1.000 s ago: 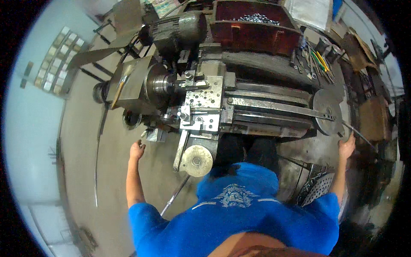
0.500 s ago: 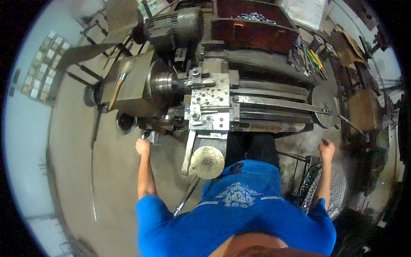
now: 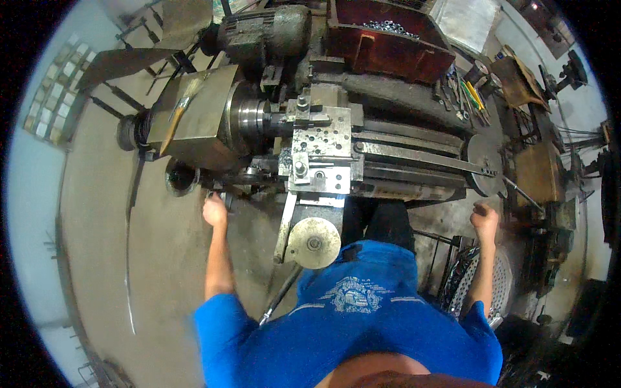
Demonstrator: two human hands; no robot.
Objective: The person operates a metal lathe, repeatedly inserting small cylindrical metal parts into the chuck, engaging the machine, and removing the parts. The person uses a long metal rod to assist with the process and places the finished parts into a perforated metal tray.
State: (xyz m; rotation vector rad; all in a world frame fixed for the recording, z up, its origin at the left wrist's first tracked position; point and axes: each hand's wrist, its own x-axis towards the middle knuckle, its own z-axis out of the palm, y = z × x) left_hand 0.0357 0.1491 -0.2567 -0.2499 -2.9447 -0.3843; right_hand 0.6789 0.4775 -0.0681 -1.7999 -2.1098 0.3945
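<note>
My left hand point(image 3: 215, 211) is closed at the lower left of a lathe-like machine, next to a small dark metal part point(image 3: 228, 200) below the headstock. What its fingers hold, if anything, is hidden. Out to the right, my right hand point(image 3: 484, 220) hangs with curled fingers; anything inside them is too small to make out. Between the hands stands the tool slide point(image 3: 322, 139), a drilled metal block with clamped tools, facing the shiny chuck point(image 3: 252, 116). A round handwheel plate point(image 3: 314, 243) with a flat lever point(image 3: 284, 226) sits in front of it.
A brush point(image 3: 173, 126) lies on the headstock cover point(image 3: 197, 103). Behind the bed stand a motor point(image 3: 268, 32) and a dark red bin point(image 3: 394, 58) of small metal rings. Hand tools point(image 3: 471, 97) lie at the back right; a perforated metal seat point(image 3: 495, 278) is below my right arm.
My left hand has moved slightly up, closer to the machine's front edge. My right hand has turned a little, its fingers still curled. The view has shifted slightly.
</note>
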